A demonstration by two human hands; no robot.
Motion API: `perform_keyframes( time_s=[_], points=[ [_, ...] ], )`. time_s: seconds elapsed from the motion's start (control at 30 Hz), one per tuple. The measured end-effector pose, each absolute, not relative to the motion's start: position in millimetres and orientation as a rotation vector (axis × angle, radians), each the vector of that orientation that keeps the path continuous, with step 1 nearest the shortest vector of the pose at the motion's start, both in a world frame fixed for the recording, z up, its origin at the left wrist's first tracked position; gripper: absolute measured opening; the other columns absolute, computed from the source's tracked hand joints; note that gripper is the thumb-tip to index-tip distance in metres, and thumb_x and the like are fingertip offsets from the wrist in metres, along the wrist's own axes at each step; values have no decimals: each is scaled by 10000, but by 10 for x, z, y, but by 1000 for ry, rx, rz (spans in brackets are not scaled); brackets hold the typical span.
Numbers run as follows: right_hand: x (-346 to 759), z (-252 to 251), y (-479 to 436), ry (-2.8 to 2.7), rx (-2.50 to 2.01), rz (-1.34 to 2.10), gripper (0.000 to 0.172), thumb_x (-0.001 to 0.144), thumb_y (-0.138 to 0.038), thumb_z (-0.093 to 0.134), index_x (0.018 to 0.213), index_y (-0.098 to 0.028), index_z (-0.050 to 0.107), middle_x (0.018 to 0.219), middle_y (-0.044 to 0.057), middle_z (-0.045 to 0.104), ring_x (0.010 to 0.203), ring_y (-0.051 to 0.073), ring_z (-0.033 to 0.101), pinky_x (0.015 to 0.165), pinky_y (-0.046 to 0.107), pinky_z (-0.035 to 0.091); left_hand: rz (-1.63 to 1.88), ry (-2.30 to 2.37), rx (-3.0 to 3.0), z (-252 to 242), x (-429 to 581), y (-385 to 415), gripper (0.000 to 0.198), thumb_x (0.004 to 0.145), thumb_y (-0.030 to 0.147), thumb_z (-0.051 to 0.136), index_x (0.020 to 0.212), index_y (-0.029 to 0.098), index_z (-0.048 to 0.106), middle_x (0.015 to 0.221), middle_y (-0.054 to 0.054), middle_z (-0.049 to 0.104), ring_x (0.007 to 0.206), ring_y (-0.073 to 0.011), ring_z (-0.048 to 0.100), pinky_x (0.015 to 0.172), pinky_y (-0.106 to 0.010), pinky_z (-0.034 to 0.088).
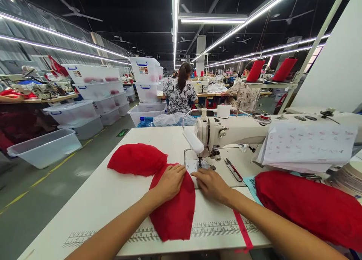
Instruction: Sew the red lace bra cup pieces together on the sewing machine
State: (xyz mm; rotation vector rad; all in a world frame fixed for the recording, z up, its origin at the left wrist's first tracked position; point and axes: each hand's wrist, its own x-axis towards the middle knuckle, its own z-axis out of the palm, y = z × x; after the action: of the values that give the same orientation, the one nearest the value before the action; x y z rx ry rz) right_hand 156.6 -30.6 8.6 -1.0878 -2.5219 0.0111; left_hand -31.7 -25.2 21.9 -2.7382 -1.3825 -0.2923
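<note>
From here I read no words, only a ruler (212, 228) at the table's near edge (210, 240) and a floor arrow sign (122, 133).

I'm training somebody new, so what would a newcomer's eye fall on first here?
A bright red cloth piece under the left hand stands out against the white tabletop. Beyond the right hand sits a cream metal sewing machine, with two red thread cones at upper right.

Dark ceiling (135, 7) with bright strip lights (213, 21) over a grey, yellow-lined floor (92, 165).
</note>
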Motion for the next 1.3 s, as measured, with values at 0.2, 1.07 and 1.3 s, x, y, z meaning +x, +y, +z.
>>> perform_keyframes(
  time_s=[0.2, 1.07, 1.3],
  points=[
    [1509, 30, -128, -2548, -1139, 14, 224, 834, -76, 422, 946, -156, 599, 809, 52, 586, 705, 165, 540, 658, 276, 394, -160, -1425, -2792, 209, -245, -277, 398, 886, 160, 298, 1254, 143, 447, 1344, -87, 427, 1261, -256, 336, 1013, -516, 276],
    [1765, -43, -280, -2462, -1033, 60, 304, 820, -35, 376, 1027, -162, 559, 832, 53, 565, 731, 161, 514, 680, 288, 408, -129, -1500, -2763, 81, -169, -251, 472, 873, 290, 342, 1319, 140, 367, 1410, -133, 292, 1308, -288, 224, 1008, -583, 202],
    [1752, -2, -281, -2506, -992, 93, 268, 756, -22, 452, 871, -194, 623, 816, 38, 568, 752, 163, 522, 709, 298, 402, -99, -1511, -2762, 95, -151, -249, 485, 875, 300, 338, 1327, 125, 350, 1407, -126, 303, 1313, -284, 208, 1024, -583, 170]
  ],
)
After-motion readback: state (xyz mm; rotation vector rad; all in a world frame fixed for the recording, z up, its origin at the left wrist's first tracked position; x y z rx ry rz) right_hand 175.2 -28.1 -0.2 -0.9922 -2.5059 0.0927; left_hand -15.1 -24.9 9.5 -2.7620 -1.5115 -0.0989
